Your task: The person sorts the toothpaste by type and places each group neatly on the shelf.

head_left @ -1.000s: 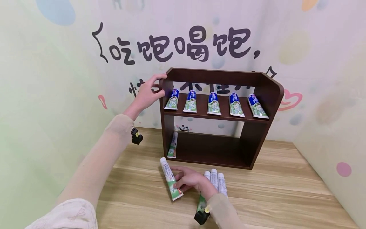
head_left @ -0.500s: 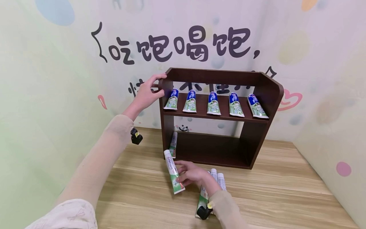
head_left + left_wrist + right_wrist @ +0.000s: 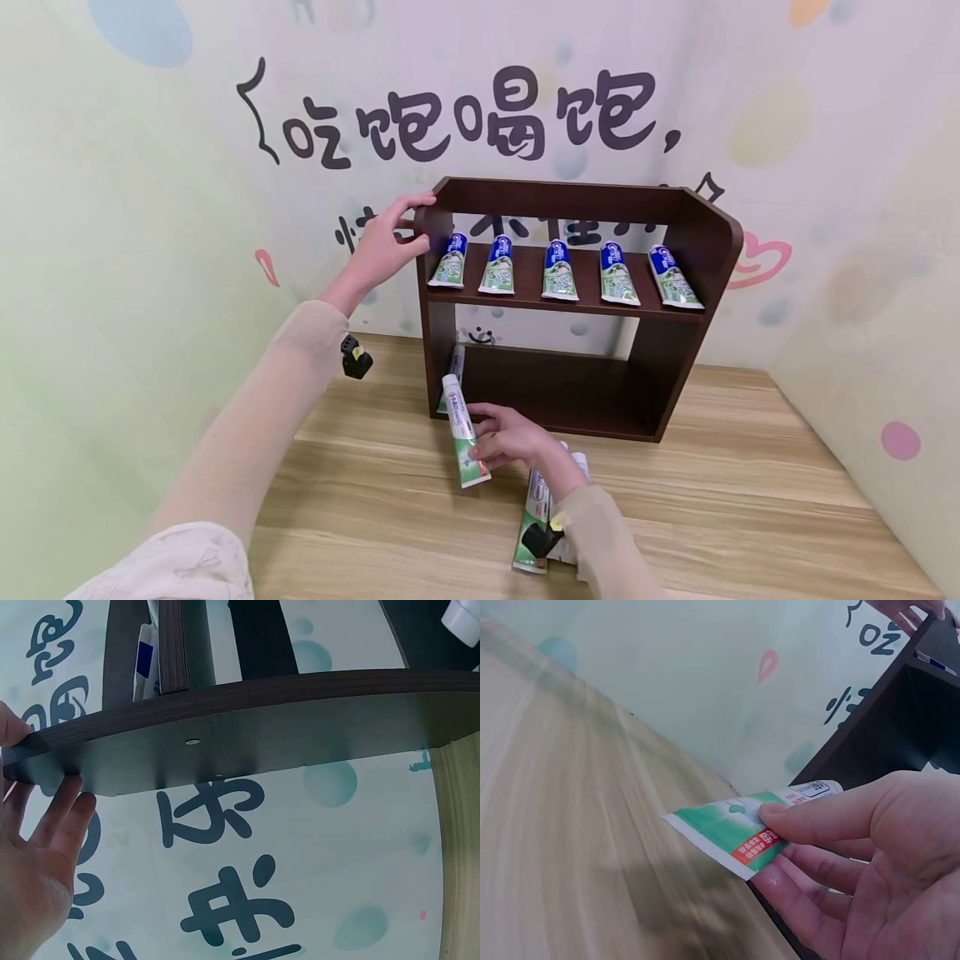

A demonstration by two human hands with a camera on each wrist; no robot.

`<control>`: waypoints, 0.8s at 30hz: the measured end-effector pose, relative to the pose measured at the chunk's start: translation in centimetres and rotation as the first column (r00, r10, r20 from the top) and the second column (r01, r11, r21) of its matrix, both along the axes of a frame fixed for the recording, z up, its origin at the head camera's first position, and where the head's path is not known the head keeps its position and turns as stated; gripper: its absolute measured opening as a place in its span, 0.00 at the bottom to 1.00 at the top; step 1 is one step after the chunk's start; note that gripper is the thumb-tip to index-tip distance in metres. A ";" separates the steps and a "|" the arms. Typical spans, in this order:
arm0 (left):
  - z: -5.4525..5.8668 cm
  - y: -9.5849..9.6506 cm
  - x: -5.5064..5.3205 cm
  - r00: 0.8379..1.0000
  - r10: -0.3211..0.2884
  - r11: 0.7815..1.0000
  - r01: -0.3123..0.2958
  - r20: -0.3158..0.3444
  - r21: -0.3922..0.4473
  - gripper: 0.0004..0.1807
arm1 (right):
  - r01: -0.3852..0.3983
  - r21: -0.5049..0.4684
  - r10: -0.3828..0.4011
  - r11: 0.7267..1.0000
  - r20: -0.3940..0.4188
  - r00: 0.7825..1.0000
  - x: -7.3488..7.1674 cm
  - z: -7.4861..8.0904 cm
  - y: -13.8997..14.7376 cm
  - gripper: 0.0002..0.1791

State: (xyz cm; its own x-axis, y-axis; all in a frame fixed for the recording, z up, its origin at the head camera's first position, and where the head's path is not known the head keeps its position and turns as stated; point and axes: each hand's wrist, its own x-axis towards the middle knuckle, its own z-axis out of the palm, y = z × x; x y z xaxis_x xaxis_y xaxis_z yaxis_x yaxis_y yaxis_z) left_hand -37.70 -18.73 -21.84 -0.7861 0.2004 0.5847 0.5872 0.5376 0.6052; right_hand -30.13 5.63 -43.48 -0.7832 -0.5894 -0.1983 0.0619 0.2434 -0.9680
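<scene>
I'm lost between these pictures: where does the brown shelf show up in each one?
Head: the brown shelf stands just right of centre, facing the camera.
Left wrist: one side of it stretches across the upper part, with more of it above, cut off by the top edge.
Right wrist: upper right, partly hidden behind the right hand.
Shared landmark: the left hand, at its side in all three.

Five tubes line the rack's upper shelf. My left grip is at its upper left corner; my right grip, with another tube, before its lower left.
</scene>
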 end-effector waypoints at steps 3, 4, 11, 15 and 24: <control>0.1 0.0 0.1 1.000 0.002 1.000 -0.002 0.001 0.000 0.29 | 0.011 0.000 -0.011 1.000 -0.007 1.000 -0.2 0.3 0.1 0.43; 0.1 0.0 0.1 1.000 0.003 1.000 -0.003 0.001 0.000 0.29 | 0.014 0.002 -0.014 1.000 -0.011 1.000 -0.3 0.3 0.2 0.43; 0.0 0.0 0.0 1.000 0.001 1.000 -0.002 0.008 0.003 0.30 | 0.053 0.008 -0.053 0.999 -0.035 0.998 -1.1 0.6 0.6 0.43; 0.0 0.0 0.1 1.000 0.002 1.000 -0.002 0.008 0.007 0.29 | 0.081 0.024 -0.080 0.996 -0.059 0.995 -1.4 0.7 0.7 0.43; 0.0 0.0 0.1 1.000 0.004 1.000 -0.004 0.006 0.010 0.29 | 0.133 0.012 -0.131 0.991 -0.092 0.987 -2.6 0.4 0.9 0.43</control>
State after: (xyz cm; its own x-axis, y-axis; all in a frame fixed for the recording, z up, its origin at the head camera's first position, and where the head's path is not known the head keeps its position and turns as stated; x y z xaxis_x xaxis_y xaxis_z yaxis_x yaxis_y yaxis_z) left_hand -37.63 -18.69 -21.83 -0.7902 0.1909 0.5824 0.5815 0.5339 0.6139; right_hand -32.72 6.56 -43.07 -0.8692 -0.4764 -0.1322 0.0064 0.2565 -0.9665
